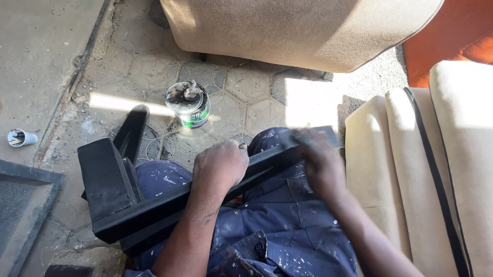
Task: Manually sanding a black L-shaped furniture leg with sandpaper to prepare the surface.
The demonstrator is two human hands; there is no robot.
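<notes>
Left hand (220, 164) closed over the long black-painted wooden frame (142, 206) across the lap; keep it pinned. Right hand (319, 162) blurred at the frame's far right end, grip impossible to tell; work in short, even strokes.

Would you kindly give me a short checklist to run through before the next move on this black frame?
1. Left hand grips the black frame: ok.
2. Frame rests across the lap: ok.
3. Right hand on the frame's far end: ok, though blurred.
4. Whether the right hand holds a tool: cannot tell.
5. Open tin upright on the floor, apart from the frame: ok.
6. Cream cushion close beside the right arm: not ok.
</notes>
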